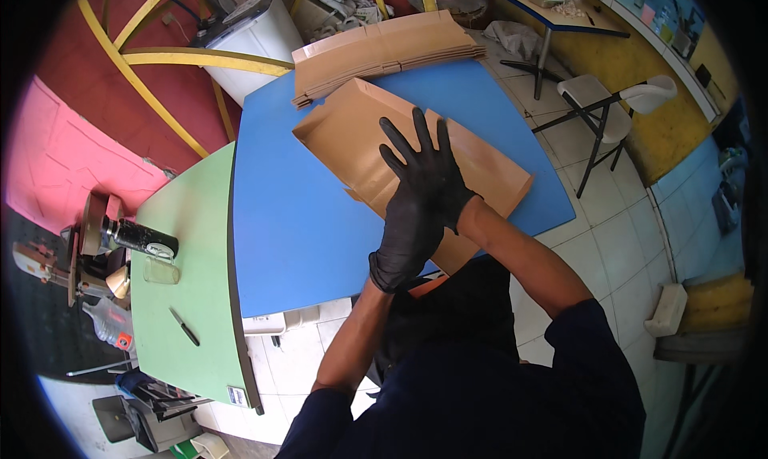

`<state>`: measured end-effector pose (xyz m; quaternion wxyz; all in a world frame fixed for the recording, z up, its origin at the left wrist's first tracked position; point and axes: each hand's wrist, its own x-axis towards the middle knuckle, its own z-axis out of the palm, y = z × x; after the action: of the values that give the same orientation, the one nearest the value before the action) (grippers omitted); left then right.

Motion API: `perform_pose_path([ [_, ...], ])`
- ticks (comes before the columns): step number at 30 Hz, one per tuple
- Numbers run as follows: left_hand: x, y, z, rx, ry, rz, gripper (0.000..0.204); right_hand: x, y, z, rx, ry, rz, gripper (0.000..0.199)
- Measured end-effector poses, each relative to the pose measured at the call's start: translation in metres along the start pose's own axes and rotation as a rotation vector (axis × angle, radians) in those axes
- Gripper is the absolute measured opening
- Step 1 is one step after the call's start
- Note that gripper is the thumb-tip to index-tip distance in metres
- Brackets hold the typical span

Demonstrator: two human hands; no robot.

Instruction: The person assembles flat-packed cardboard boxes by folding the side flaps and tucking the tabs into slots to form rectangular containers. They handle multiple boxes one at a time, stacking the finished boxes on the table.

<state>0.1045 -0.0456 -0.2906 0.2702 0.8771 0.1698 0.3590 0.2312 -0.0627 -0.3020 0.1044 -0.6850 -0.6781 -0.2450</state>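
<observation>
One black-gloved left hand (pixel 408 233) overlaps the matching right hand (pixel 446 191), some fingers spread, I can't tell whose, above a brown cardboard box (pixel 346 139) lying lengthwise far-left to near-right.

2 gloved hands (pixel 428 188) overlap, right fingers (pixel 422 131) spread

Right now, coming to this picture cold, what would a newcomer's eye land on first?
Most likely the overlapping black-gloved left hand and right hand near the centre, with fingers spread in front of an open cardboard box. That box lies on a bright blue table, with a stack of cardboard at the far edge. On the green table to the left, a knife lies in plain sight.
</observation>
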Motion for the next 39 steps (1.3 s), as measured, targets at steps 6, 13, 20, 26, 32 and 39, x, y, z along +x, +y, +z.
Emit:
perform_pose_path([
  [6, 0.022, -0.028, -0.039, -0.321, 0.158, -0.252, 0.02, 0.003, -0.002, -0.011, 0.408, -0.174, 0.055, 0.064],
  [13, 0.017, -0.006, -0.028, -0.912, 0.325, -0.499, 0.016, -0.004, -0.012, -0.049, 1.786, 0.443, 0.101, 0.074],
  [20, 0.027, 0.013, -0.02, -0.93, 0.266, -0.315, 0.007, -0.007, -0.029, -0.06, 1.863, 0.681, 0.151, 0.08],
  [26, 0.019, 0.019, -0.023, -0.718, 0.105, -0.357, 0.007, -0.005, -0.022, -0.061, 2.123, 0.721, 0.133, 0.084],
  [32, 0.009, 0.027, -0.025, -0.328, 0.087, -0.223, 0.023, 0.001, -0.002, -0.066, 2.423, 0.624, 0.326, 0.097],
  [39, 0.005, 0.049, -0.027, -0.356, 0.358, -0.085, 0.018, 0.0, 0.003, -0.066, 2.452, 0.529, 0.273, 0.109],
])
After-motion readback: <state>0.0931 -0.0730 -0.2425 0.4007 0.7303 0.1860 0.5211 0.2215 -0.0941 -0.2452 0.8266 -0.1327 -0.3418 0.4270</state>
